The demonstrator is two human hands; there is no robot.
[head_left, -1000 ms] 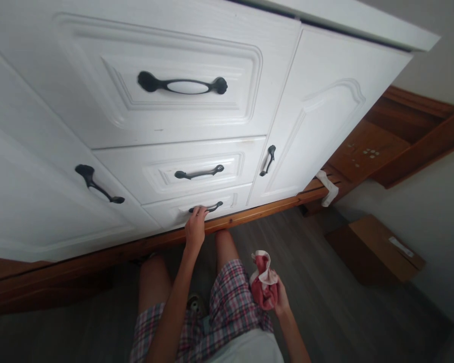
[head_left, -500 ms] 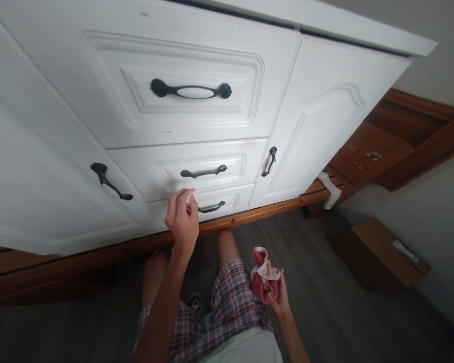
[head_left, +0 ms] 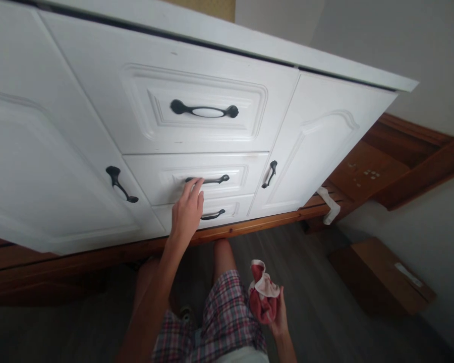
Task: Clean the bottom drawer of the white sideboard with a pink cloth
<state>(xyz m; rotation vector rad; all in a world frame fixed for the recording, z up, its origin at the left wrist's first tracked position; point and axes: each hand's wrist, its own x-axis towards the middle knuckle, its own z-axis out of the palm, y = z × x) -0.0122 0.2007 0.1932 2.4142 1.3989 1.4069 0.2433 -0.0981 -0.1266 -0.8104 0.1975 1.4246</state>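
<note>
Three stacked drawers are seen in the white cabinet (head_left: 79, 116). The left hand (head_left: 187, 214), which gripped the bottom drawer handle (head_left: 213, 215) a second ago, has been raised, and its loosely spread fingertips (head_left: 195, 185) are now laid at the left end of the middle drawer handle (head_left: 208, 179), not yet closed around it. A bunched red cloth (head_left: 263, 298) is kept clasped in the right hand (head_left: 276, 315), low beside the plaid shorts (head_left: 227, 322). Attention appears to have been shifted from the bottom drawer to the middle one.
</note>
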